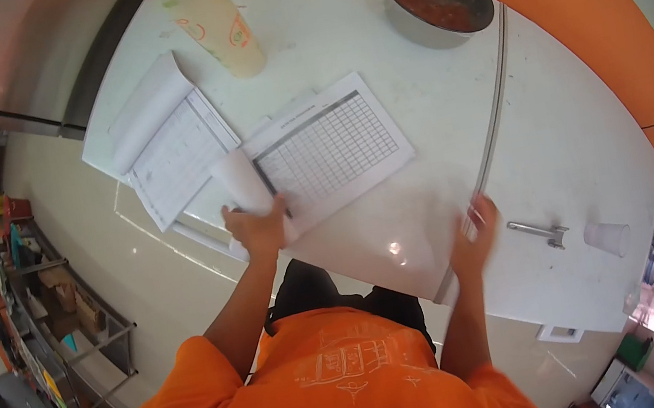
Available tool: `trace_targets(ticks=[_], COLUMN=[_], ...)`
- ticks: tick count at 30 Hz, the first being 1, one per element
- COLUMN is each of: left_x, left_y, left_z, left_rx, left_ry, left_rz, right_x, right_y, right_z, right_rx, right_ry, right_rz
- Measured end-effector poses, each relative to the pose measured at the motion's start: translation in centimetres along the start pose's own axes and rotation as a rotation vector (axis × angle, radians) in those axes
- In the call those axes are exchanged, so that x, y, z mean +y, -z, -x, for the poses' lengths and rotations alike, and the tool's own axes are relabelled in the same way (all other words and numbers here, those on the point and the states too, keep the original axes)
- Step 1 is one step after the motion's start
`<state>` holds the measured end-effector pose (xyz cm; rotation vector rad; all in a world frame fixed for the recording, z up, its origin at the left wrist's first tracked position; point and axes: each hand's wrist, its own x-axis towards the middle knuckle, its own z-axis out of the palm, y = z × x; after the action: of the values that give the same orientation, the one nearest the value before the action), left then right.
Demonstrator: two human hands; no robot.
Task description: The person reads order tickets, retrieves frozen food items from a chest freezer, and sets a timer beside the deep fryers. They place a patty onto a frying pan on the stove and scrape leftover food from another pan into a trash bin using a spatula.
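My left hand (260,228) is closed around the curled-back pages (239,182) at the left end of a stack of printed forms (333,151). The top form shows a grid table, mostly blank. My right hand (475,235) is over the table beside the metal seam, smeared by motion, so I cannot make out its fingers or anything in them. To the left lies a second stack of forms (185,154), its top pages (149,113) also curled back.
On the white table (376,239) stand a tall pale paper tube (215,28) and a dark-rimmed bowl (434,17) with reddish contents. Right of the metal seam (495,120) lie a metal tool (538,233) and a clear plastic cup (607,238). Cluttered shelving (72,307) is far left.
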<state>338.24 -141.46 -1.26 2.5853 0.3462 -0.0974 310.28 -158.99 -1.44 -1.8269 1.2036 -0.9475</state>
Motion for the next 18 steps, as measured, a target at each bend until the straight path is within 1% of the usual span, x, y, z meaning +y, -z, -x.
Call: trace_targets(ticks=[1,2,3,4,5,6,7,8,10,11,13,14,15,16,17,18], left_x=[-0.7,-1.5,-1.1,-1.4,-2.0,-2.0,-2.2,-2.0,-0.7,0.2,2.8,4.9,7.7,10.3,13.5,16.8], left_y=[-0.3,-0.6,-0.5,-0.7,-0.8,-0.9,-1.0,-0.5,0.1,-1.0,-1.9,-2.7,-4.1,-5.9,-7.3,-8.1], left_z=[-1.2,-1.6,-1.5,-1.9,-2.8,-3.1,-2.6,-1.7,0.1,1.3,5.6,8.1,10.9,13.4,16.4,19.8], left_rx=[-0.166,-0.338,-0.355,-0.394,-0.502,-0.611,-0.640,-0.678,-0.921,-0.956,-1.152,-1.270,-1.373,-1.499,-1.629,-1.685], left_ry=[-0.098,-0.183,-0.187,-0.200,-0.142,-0.089,-0.041,-0.072,0.080,0.056,-0.012,-0.052,-0.089,-0.089,-0.002,0.015], left_rz=[0.138,0.277,0.271,0.283,0.370,0.454,0.565,0.572,0.889,0.883,1.041,1.070,1.104,1.140,1.178,1.228], right_x=[-1.9,-2.0,-2.2,-3.6,-3.8,-5.4,-6.9,-5.8,-2.1,-2.8,2.7,2.4,1.8,3.3,3.5,4.7], right_y=[-4.4,-8.8,-12.0,-14.2,-15.9,-16.2,-15.7,-14.4,-11.7,-8.6,-3.2,1.0,5.1,9.2,13.6,18.2], right_z=[-2.2,-4.3,-6.5,-8.0,-8.9,-9.8,-10.1,-10.8,-12.4,-12.9,-14.5,-15.6,-16.9,-19.0,-20.9,-23.2], right_rx=[-0.114,-0.118,-0.159,-0.225,-0.291,-0.392,-0.441,-0.395,-0.638,-0.638,-0.484,-0.384,-0.278,-0.202,-0.192,-0.160], right_ry=[0.100,0.161,0.098,0.011,-0.029,-0.138,-0.195,-0.212,-0.292,-0.341,-0.232,-0.183,-0.198,-0.062,-0.126,-0.062], right_rz=[0.182,0.262,0.318,0.459,0.617,0.702,0.706,0.716,0.402,0.330,0.356,0.402,0.354,0.602,0.633,0.761])
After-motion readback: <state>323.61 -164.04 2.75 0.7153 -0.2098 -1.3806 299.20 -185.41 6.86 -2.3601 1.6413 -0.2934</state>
